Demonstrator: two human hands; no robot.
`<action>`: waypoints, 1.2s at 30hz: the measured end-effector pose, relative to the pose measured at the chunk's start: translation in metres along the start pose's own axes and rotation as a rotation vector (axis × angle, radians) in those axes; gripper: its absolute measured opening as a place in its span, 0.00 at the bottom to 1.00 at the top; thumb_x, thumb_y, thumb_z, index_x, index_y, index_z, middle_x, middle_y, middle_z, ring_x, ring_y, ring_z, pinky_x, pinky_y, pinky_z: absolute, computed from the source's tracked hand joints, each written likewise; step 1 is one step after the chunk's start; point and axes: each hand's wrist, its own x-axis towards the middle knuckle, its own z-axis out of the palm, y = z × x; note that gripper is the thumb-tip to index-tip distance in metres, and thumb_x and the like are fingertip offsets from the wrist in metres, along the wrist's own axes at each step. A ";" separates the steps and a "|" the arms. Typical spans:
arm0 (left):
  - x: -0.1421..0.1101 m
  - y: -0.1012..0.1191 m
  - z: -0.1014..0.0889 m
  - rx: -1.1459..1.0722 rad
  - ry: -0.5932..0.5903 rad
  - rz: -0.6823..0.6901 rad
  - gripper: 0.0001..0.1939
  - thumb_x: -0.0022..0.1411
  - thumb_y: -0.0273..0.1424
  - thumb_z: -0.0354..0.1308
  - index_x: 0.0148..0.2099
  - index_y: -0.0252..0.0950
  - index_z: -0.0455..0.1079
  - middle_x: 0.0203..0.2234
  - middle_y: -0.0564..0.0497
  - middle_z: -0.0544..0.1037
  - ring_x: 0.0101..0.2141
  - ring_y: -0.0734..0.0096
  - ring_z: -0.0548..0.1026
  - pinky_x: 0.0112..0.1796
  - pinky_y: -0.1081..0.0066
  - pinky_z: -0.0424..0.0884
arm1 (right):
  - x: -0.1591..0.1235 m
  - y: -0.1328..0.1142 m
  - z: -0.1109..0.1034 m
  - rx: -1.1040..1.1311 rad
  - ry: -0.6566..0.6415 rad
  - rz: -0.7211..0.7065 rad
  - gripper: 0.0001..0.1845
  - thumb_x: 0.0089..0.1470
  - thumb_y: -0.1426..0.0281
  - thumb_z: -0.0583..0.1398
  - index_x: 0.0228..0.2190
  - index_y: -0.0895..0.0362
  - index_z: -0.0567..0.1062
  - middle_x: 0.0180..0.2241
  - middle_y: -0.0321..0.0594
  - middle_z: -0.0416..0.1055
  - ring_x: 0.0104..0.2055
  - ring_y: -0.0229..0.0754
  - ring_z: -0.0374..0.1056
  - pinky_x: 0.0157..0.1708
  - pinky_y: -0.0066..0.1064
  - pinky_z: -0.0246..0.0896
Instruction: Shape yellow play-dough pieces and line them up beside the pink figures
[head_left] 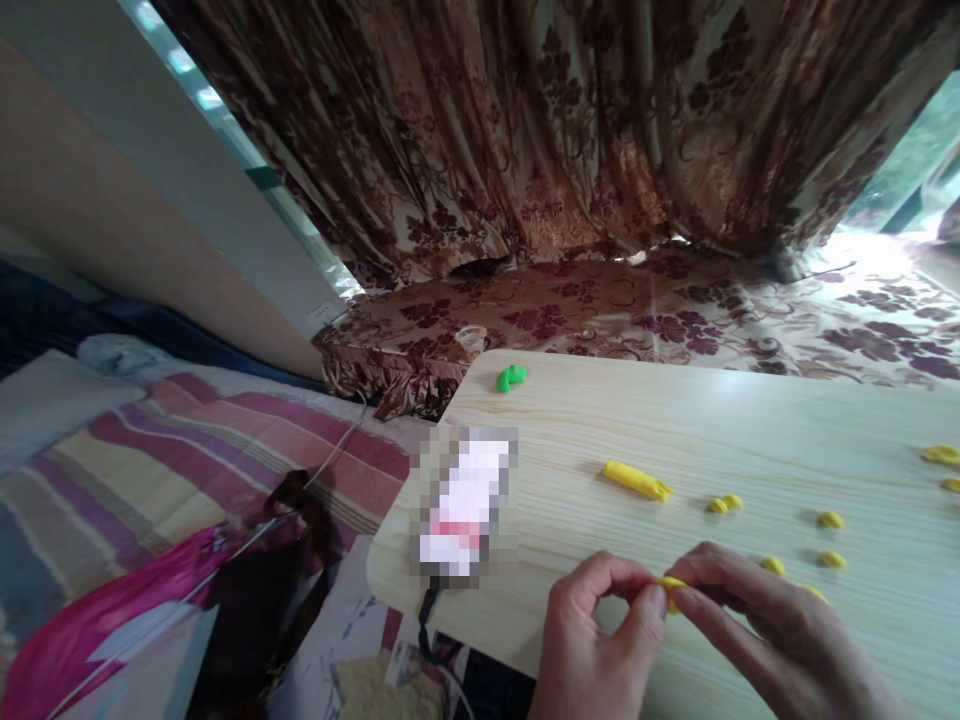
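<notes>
Over the desk (pixel 720 420), left hand (pixel 604 625) and right hand (pixel 776 630) together pinch one yellow piece (pixel 670 582).
Eight yellow lumps (pixel 831 520) show, two at the view's right edge; one yellow roll (pixel 634 480); one green piece (pixel 511 378) near the far-left corner, open surface to its right.

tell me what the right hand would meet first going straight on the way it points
Past the small yellow piece it holds, the right hand would likely meet the left hand first, though depth is hard to judge.
</notes>
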 end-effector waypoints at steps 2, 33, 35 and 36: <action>0.001 0.000 -0.005 0.020 0.014 -0.018 0.08 0.55 0.35 0.57 0.29 0.36 0.72 0.26 0.49 0.76 0.32 0.65 0.73 0.36 0.70 0.69 | 0.004 -0.003 0.005 -0.012 0.014 -0.007 0.10 0.57 0.63 0.55 0.31 0.52 0.74 0.27 0.36 0.73 0.28 0.38 0.70 0.29 0.20 0.66; 0.017 0.003 -0.011 0.165 0.030 0.002 0.05 0.48 0.23 0.56 0.23 0.36 0.65 0.20 0.53 0.71 0.25 0.71 0.69 0.31 0.72 0.65 | 0.027 0.001 0.009 -0.168 0.071 -0.168 0.07 0.57 0.69 0.56 0.34 0.52 0.75 0.30 0.36 0.74 0.30 0.36 0.73 0.28 0.18 0.68; 0.018 0.002 -0.010 0.155 0.027 -0.002 0.05 0.49 0.24 0.56 0.23 0.36 0.65 0.20 0.53 0.71 0.25 0.70 0.70 0.32 0.71 0.66 | 0.027 0.003 0.008 -0.203 0.089 -0.191 0.09 0.58 0.67 0.55 0.34 0.52 0.76 0.31 0.37 0.75 0.31 0.37 0.73 0.29 0.18 0.68; 0.018 0.002 -0.010 0.148 0.035 -0.009 0.05 0.50 0.25 0.56 0.24 0.36 0.65 0.20 0.52 0.71 0.25 0.70 0.70 0.32 0.71 0.66 | 0.027 0.004 0.008 -0.224 0.112 -0.193 0.09 0.58 0.67 0.55 0.36 0.52 0.76 0.33 0.38 0.76 0.32 0.38 0.74 0.29 0.19 0.69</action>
